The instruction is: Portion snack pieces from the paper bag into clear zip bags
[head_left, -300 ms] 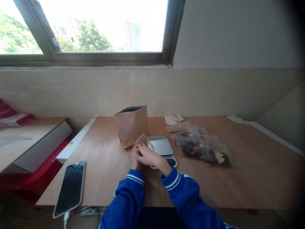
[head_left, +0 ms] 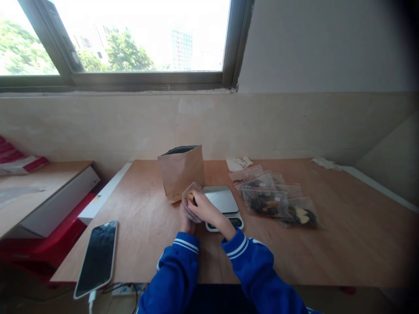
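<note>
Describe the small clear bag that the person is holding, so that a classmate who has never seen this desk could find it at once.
Start at the upright brown paper bag at the back of the wooden table. Just in front of it, left of the silver scale, both hands hold a small clear bag. Unlike the filled bags lying flat on the right, it is lifted off the table.

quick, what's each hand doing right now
Left hand: closed on the small clear plastic bag, mostly hidden behind the right.
Right hand: closed on the same bag, fingers at its open top, beside the scale.
</note>
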A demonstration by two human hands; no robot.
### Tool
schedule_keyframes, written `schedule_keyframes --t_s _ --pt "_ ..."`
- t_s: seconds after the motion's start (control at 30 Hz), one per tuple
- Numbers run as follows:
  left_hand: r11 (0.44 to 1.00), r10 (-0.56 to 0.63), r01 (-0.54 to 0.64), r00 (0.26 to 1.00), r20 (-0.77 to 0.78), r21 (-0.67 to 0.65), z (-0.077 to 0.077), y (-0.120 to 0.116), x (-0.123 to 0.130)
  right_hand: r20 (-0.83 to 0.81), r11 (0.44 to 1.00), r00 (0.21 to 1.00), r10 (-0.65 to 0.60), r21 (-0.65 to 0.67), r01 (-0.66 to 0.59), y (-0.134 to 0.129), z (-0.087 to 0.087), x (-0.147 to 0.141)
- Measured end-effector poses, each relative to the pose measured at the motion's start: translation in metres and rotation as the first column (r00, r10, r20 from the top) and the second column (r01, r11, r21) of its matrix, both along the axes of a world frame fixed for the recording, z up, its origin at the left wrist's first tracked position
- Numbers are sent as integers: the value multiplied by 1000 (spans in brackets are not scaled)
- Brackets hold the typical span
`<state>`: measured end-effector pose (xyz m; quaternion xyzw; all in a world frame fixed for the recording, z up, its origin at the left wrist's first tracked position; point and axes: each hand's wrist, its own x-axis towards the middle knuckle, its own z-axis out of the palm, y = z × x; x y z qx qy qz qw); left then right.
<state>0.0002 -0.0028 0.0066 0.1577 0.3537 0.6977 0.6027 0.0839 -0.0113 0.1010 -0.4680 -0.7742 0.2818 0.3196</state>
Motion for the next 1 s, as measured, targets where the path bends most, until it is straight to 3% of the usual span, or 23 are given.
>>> schedule_keyframes --t_s 0.13,0.23,0.4,0.5,0.57,0.63,0.7,0.8,0.9,1.0 --pt "997 -39 42 998 58 -62 16 -5 3 -256 997 964 -77 -8 78 7 5 6" --pt "997 -55 61 994 93 -54 24 -7 5 -434 991 894 -113 -120 66 10 6 8" --pt "997 -45 49 997 67 -52 28 -7 4 -756 970 627 -189 -243 1 15 19 9" --pt "996 -72 72 997 10 -55 26 -8 3 -858 961 474 -200 -265 -74 22 42 8" --pt "995 -85 83 996 -37 -53 23 -8 2 -887 974 434 -158 -213 -80 32 62 7" --pt "995 -86 83 995 -59 -47 18 -7 2 -879 997 473 -66 -74 3 45 84 4" --pt "996 -83 81 994 -64 -37 14 -5 2 -794 985 607 31 128 117 60 105 -2" --pt "995 -102 100 993 -63 -27 8 -2 2 -568 868 819 82 445 222 83 125 -16" --pt "992 -128 128 989 -72 -10 6 0 2 -355 779 932 72 603 170 102 128 -30" --pt "992 -126 128 980 -152 -2 7 1 3 -175 783 984 46 618 73 112 121 -39"
